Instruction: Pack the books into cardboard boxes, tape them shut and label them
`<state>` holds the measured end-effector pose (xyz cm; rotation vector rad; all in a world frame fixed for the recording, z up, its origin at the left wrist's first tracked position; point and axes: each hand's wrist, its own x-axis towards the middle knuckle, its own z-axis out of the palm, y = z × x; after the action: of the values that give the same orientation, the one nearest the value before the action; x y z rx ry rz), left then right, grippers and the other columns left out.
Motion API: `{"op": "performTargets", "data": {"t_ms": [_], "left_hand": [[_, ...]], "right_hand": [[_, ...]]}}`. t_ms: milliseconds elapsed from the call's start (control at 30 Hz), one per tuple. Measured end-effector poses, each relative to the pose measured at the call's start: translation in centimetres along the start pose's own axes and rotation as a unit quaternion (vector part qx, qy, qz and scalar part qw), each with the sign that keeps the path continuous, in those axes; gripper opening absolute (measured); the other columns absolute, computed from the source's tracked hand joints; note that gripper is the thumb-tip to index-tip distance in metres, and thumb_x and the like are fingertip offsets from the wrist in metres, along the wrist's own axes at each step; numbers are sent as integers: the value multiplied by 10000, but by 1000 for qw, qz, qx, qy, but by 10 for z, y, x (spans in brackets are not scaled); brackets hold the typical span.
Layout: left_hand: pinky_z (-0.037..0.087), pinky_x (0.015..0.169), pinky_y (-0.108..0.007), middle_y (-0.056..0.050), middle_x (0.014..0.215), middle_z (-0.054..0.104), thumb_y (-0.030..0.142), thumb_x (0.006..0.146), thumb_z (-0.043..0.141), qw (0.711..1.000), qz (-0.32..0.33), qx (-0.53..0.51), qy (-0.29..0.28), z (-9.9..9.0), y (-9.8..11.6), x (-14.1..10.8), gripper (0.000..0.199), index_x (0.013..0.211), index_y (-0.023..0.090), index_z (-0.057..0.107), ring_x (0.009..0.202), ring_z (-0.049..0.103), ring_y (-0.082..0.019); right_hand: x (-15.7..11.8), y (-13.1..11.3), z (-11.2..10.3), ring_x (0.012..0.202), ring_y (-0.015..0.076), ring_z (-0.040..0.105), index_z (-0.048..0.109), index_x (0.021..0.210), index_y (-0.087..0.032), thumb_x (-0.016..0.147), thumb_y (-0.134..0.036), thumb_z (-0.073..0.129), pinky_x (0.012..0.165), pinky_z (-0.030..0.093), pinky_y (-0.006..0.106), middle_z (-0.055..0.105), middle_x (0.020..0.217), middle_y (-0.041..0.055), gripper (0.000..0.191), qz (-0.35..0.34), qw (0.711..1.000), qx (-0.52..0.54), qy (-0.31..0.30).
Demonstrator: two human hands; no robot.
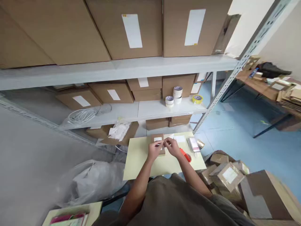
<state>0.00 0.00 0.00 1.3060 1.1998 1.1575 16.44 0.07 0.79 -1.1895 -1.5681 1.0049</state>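
My left hand and my right hand meet fingertip to fingertip over a small brown cardboard box with a white label. Both hands are pinched; whatever lies between the fingertips is too small to make out. The box lies on a pale yellow table. Just right of my right hand is a red tape dispenser with a brown roll. White paper lies behind the right hand, and a small pack sits at the table's right side.
A metal shelf with cartons stands in front. White tape rolls, a yellow roll and coiled cable sit on its middle level. Boxes pile up on the right; a plastic bag is on the left.
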Motion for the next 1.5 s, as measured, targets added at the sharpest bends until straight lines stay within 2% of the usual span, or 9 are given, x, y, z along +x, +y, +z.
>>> {"op": "performTargets", "data": {"t_ms": [200, 300, 533, 733, 867, 1033, 1100, 1200, 1500], "left_hand": [[597, 809, -343, -101, 962, 804, 613, 796, 778, 992, -49, -103, 58, 27, -8, 3, 480, 955, 162, 816, 896, 744, -241], [585, 856, -340, -112, 1038, 797, 594, 794, 801, 993, -48, -109, 18, 34, -8, 1, 476, 1010, 170, 822, 970, 738, -246], [563, 783, -329, -79, 873, 783, 603, 770, 822, 985, -97, -140, 33, 28, -18, -5, 480, 919, 147, 839, 804, 703, -210], [530, 705, -288, -62, 759, 756, 552, 697, 883, 991, -90, -98, 29, 16, -33, -6, 440, 859, 145, 838, 752, 680, -198], [518, 679, -285, -68, 757, 745, 597, 673, 875, 981, -119, -140, 58, -16, -41, 5, 502, 846, 130, 810, 727, 669, -191], [499, 668, -277, -61, 805, 730, 667, 622, 840, 907, -124, -207, 344, -119, -54, 32, 582, 852, 140, 748, 733, 659, -174], [499, 690, -284, -56, 809, 722, 674, 645, 810, 874, -108, -195, 433, -167, -59, 37, 575, 871, 149, 744, 757, 660, -176], [498, 707, -283, -49, 807, 724, 649, 701, 785, 875, -79, -142, 455, -222, -65, 30, 526, 899, 162, 771, 783, 660, -184], [512, 685, -290, -61, 817, 747, 647, 754, 773, 870, -64, -107, 476, -303, -65, -9, 513, 898, 156, 803, 755, 647, -192]], "right_hand": [[-11, 4, -6, 694, 168, 613, 628, 831, -226, 963, -387, 571, 658, 481, 277, 681, 778, 20, 216, 0, 1000, 6, 26], [-17, 3, -12, 709, 170, 626, 626, 837, -228, 962, -419, 577, 673, 493, 285, 682, 789, 17, 233, 19, 999, 36, 28], [-35, 6, -16, 785, 193, 676, 587, 812, -232, 931, -464, 621, 751, 524, 323, 705, 802, 17, 263, 96, 985, 143, 26], [-33, 11, 10, 779, 213, 693, 614, 882, -233, 868, -628, 720, 698, 529, 324, 708, 838, 31, 409, 178, 970, 163, 27], [-21, 16, 30, 777, 194, 646, 625, 807, -234, 806, -592, 793, 724, 534, 319, 690, 820, 15, 395, 170, 964, 200, 33], [9, 38, 53, 721, 159, 588, 508, 666, -233, 704, -447, 827, 742, 549, 315, 617, 726, -23, 386, 201, 920, 296, 160], [27, 49, 74, 664, 143, 557, 470, 644, -236, 647, -406, 827, 696, 535, 302, 570, 659, -40, 395, 220, 905, 295, 215], [58, 61, 133, 626, 145, 548, 561, 743, -236, 550, -358, 838, 600, 483, 278, 574, 656, -51, 359, 256, 899, 275, 225], [197, 46, 361, 642, 186, 596, 567, 711, -234, 595, -398, 727, 603, 488, 304, 614, 644, -14, 257, 261, 951, 146, 74]]}}
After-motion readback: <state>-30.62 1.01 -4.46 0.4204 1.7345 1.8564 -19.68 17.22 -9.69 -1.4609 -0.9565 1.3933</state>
